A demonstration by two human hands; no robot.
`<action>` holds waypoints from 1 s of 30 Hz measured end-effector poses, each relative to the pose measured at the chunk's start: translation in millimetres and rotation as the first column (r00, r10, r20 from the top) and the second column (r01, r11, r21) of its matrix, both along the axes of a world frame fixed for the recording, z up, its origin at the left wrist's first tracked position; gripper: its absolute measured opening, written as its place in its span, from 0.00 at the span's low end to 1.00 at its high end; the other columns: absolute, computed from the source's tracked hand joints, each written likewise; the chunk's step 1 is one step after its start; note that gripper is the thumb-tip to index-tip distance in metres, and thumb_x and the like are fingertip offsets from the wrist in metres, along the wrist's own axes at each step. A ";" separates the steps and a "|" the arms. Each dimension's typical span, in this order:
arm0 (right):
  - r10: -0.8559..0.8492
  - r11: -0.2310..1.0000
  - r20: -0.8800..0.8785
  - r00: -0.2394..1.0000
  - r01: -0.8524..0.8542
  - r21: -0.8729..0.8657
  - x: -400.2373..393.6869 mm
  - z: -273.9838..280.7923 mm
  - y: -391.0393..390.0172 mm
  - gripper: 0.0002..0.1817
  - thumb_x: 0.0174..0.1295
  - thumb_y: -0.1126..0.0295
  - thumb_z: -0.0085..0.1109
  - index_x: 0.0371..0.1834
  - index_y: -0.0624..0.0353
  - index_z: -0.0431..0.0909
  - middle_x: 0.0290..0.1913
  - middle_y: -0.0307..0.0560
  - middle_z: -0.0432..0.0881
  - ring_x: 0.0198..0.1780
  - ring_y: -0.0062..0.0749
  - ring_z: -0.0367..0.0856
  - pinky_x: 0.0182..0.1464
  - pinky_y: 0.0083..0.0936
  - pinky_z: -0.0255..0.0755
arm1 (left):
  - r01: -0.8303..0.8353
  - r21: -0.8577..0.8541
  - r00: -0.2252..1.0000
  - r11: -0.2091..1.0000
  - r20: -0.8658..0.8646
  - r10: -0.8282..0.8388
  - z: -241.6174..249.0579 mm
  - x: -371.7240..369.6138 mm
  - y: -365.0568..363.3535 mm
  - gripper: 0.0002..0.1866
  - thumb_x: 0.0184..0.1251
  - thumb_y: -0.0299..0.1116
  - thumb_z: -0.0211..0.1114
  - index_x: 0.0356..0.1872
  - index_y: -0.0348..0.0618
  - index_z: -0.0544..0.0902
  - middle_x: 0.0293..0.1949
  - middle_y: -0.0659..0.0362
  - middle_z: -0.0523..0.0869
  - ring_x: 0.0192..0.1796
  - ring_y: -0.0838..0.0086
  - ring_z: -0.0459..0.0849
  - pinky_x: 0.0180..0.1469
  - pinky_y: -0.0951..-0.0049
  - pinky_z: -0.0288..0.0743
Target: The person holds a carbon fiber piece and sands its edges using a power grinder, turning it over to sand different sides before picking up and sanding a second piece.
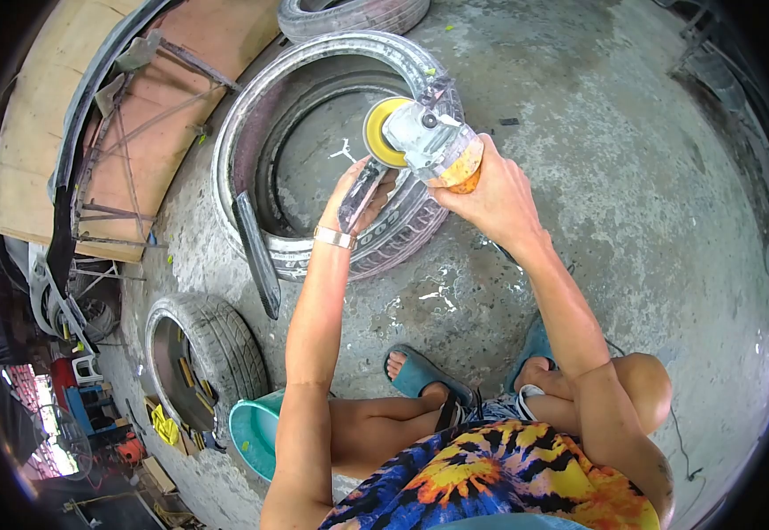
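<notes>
My right hand (499,196) is wrapped round the orange and grey body of an angle grinder (437,146), whose yellow disc (386,132) points to the left. Just below the disc, my left hand (354,199) holds a dark, dusty strip-like piece (363,193), its upper end close to the disc; whether they touch is unclear. Both hands are above a large dusty tire (241,132) lying flat on the floor. A long black strip (256,256) leans on the tire's lower left side.
Another tire (358,19) lies at the top, and a third (234,349) stands at the lower left beside a teal basin (252,433). Wooden boards (40,115) and a metal frame (128,141) are at the left. A thin cord (681,442) runs along the floor (614,221) at the right.
</notes>
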State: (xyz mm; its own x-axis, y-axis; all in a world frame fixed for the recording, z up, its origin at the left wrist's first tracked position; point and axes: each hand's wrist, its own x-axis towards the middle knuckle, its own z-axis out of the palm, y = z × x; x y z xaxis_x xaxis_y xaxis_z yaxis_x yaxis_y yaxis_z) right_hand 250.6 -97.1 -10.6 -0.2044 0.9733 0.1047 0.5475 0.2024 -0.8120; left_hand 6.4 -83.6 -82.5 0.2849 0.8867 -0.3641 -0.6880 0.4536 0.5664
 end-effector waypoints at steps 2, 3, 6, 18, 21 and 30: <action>0.020 0.999 -0.014 1.000 -0.021 -0.033 -1.1 1.6 -1.7 0.32 0.49 0.49 0.73 0.46 0.63 0.71 0.37 0.59 0.86 0.43 0.58 0.85 0.46 0.44 0.77 | -0.070 -0.035 0.990 0.997 -0.123 0.066 -0.7 0.9 -1.2 0.07 0.72 0.26 0.57 0.47 0.37 0.78 0.33 0.57 0.76 0.25 0.83 0.66 0.19 0.84 0.57; 0.024 0.999 -0.015 1.000 -0.024 -0.035 -1.8 1.4 -2.4 0.32 0.49 0.49 0.73 0.46 0.63 0.71 0.37 0.59 0.86 0.43 0.58 0.85 0.46 0.44 0.77 | -0.055 -0.027 0.996 0.998 -0.065 0.053 -5.5 -1.6 -0.1 0.06 0.72 0.27 0.57 0.46 0.38 0.78 0.33 0.57 0.76 0.26 0.83 0.66 0.19 0.84 0.57; 0.049 0.998 -0.020 0.999 -0.050 -0.026 -3.3 0.5 -3.5 0.32 0.49 0.49 0.73 0.45 0.62 0.71 0.37 0.59 0.86 0.42 0.58 0.85 0.45 0.44 0.77 | -0.108 -0.038 0.992 0.993 -0.075 0.105 2.5 6.5 -2.9 0.05 0.72 0.27 0.58 0.43 0.40 0.79 0.32 0.58 0.77 0.26 0.82 0.68 0.19 0.84 0.56; 0.057 0.998 -0.006 0.998 -0.057 -0.025 -6.7 -0.9 -2.2 0.33 0.48 0.49 0.74 0.46 0.63 0.71 0.37 0.60 0.86 0.43 0.58 0.85 0.46 0.45 0.77 | -0.174 -0.076 0.978 0.982 -0.133 0.163 -4.3 3.7 -2.7 0.07 0.72 0.29 0.59 0.46 0.39 0.80 0.33 0.56 0.81 0.24 0.80 0.73 0.19 0.84 0.58; 0.008 1.000 -0.056 0.998 -0.008 -0.006 -4.5 -7.7 6.6 0.33 0.48 0.50 0.73 0.47 0.63 0.72 0.39 0.60 0.86 0.45 0.58 0.85 0.47 0.44 0.77 | -0.071 -0.029 0.994 0.997 -0.089 0.068 1.3 0.6 -2.9 0.10 0.72 0.29 0.59 0.50 0.38 0.78 0.33 0.56 0.81 0.24 0.81 0.72 0.19 0.85 0.59; -0.147 0.986 -0.170 0.974 0.158 0.053 22.7 -13.0 24.7 0.35 0.46 0.52 0.76 0.52 0.62 0.73 0.45 0.57 0.86 0.50 0.53 0.84 0.51 0.41 0.76 | 0.119 0.195 0.988 0.974 0.072 -0.135 13.7 -3.9 -1.5 0.08 0.78 0.28 0.52 0.50 0.36 0.74 0.29 0.62 0.74 0.23 0.86 0.71 0.17 0.88 0.66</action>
State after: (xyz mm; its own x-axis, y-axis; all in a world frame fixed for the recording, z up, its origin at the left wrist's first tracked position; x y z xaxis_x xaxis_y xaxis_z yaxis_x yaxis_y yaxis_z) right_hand 273.3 -72.4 -23.6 -0.0283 0.9815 0.1893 0.4357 0.1826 -0.8814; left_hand 2.5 -85.1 -68.9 0.4222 0.8917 -0.1632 -0.6803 0.4306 0.5930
